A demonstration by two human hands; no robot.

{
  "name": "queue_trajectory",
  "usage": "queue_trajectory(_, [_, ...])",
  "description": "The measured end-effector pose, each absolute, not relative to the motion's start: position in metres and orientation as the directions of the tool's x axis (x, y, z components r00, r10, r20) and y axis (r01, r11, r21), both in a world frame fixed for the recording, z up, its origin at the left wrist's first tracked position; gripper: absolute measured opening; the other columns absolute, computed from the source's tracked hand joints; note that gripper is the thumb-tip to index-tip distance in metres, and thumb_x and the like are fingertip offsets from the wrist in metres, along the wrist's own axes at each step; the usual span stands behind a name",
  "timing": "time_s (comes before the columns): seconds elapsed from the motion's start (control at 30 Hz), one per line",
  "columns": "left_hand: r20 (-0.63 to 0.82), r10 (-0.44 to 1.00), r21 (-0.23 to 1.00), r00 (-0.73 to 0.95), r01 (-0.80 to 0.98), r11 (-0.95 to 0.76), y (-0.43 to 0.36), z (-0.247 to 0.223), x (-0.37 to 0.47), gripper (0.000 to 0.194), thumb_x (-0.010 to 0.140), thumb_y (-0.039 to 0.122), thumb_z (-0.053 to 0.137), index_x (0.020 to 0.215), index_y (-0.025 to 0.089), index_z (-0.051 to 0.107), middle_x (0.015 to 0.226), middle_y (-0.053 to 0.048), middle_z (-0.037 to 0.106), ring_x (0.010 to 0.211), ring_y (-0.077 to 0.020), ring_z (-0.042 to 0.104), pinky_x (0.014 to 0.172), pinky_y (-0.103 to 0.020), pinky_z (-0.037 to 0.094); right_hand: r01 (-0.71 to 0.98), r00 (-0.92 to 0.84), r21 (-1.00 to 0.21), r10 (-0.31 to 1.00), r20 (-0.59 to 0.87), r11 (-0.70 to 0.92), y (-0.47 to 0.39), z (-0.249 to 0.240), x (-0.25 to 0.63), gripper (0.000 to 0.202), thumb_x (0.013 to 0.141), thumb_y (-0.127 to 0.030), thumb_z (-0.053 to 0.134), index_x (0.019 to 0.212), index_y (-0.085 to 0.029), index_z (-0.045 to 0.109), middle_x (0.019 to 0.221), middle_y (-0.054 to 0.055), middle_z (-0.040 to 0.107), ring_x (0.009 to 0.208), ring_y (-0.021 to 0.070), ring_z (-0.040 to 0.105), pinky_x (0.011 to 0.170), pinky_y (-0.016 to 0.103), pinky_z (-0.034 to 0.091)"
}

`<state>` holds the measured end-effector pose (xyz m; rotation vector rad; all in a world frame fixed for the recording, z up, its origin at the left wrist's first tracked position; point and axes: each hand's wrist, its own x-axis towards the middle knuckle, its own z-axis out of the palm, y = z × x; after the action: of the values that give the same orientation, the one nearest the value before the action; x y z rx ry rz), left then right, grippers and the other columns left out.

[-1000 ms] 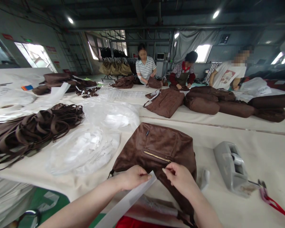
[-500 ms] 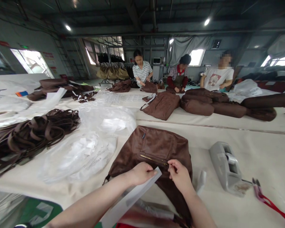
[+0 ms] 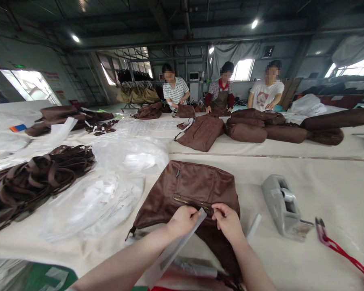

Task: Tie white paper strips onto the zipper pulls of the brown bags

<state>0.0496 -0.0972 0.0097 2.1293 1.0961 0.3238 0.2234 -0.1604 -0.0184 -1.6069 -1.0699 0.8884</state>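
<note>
A brown leather-like bag (image 3: 197,182) lies flat on the cream-covered table, its zipper pocket facing up. My left hand (image 3: 185,219) pinches the upper end of a long whitish translucent strip (image 3: 172,252), which slants down toward the table's near edge. Close to the right end of the zipper is my right hand (image 3: 226,220), its fingers curled over the bag; whatever lies between the fingertips is too small to make out. The bag's strap runs down between my forearms.
A grey tape dispenser (image 3: 283,206) and pink-handled snippers (image 3: 321,232) on a red cord lie right. Clear plastic bags (image 3: 91,206) and brown straps (image 3: 42,173) lie left. Beyond are brown bags (image 3: 250,132) and three people working.
The whole view has shifted slightly, so the table's things appear further left. Both hands stay near the zipper, and the left still holds the strip. Across the table, people's arms have moved.
</note>
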Motion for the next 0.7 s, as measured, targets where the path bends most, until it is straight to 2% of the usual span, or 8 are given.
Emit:
queue_trajectory(0.1, [-0.020,0.767,0.690,0.641,0.564,-0.453,-0.103,0.007,0.048,0.048,0.090,0.045,0.037,0.054,0.015,0.049,0.053,0.004,0.033,0.053,-0.0094,0.031,0.052,-0.025,0.023,0.231,0.340,-0.966,0.940,-0.032,-0.117,-0.162,-0.019,0.223,0.029,0.078,-0.036,0.047,0.095,-0.017,0.062,0.059,-0.002,0.061,0.036,0.0113,0.048,0.039,0.025,0.038])
queue_trajectory(0.27, [0.089,0.751,0.721,0.654,0.478,-0.501,-0.111,0.004,0.043,0.047,0.093,0.044,0.031,0.064,0.016,0.054,0.061,0.001,0.046,0.060,-0.0115,0.041,0.058,-0.023,0.030,0.356,0.250,-0.929,0.968,-0.011,-0.103,-0.165,-0.019,0.221,0.029,0.078,-0.035,0.049,0.091,-0.018,0.068,0.057,0.001,0.062,0.049,0.0158,0.058,0.048,0.026,0.043])
queue_trajectory(0.43, [0.056,0.782,0.732,0.620,0.507,-0.454,-0.110,-0.002,0.041,0.052,0.093,0.050,0.028,0.062,0.016,0.052,0.059,0.001,0.044,0.058,-0.0116,0.039,0.056,-0.023,0.030,0.330,0.243,-0.940,0.970,0.000,-0.082,-0.164,-0.020,0.221,0.032,0.080,-0.037,0.047,0.097,-0.018,0.066,0.057,-0.001,0.061,0.040,0.0121,0.049,0.042,0.024,0.038])
queue_trajectory(0.53, [0.033,0.793,0.751,0.609,0.508,-0.421,-0.108,-0.003,0.042,0.053,0.093,0.050,0.028,0.063,0.015,0.053,0.059,0.001,0.048,0.057,-0.0117,0.040,0.056,-0.022,0.031,0.300,0.215,-0.951,0.977,-0.007,-0.073,-0.164,-0.021,0.221,0.034,0.082,-0.038,0.046,0.102,-0.018,0.065,0.057,-0.002,0.060,0.038,0.0106,0.046,0.042,0.023,0.036])
queue_trajectory(0.7, [0.021,0.804,0.753,0.595,0.519,-0.404,-0.109,-0.002,0.045,0.051,0.092,0.049,0.029,0.063,0.015,0.054,0.059,-0.001,0.053,0.059,-0.0123,0.045,0.057,-0.022,0.033,0.350,0.124,-0.935,0.992,-0.007,-0.050,-0.165,-0.015,0.220,0.032,0.082,-0.038,0.047,0.099,-0.019,0.068,0.057,-0.002,0.061,0.039,0.0107,0.048,0.044,0.023,0.037])
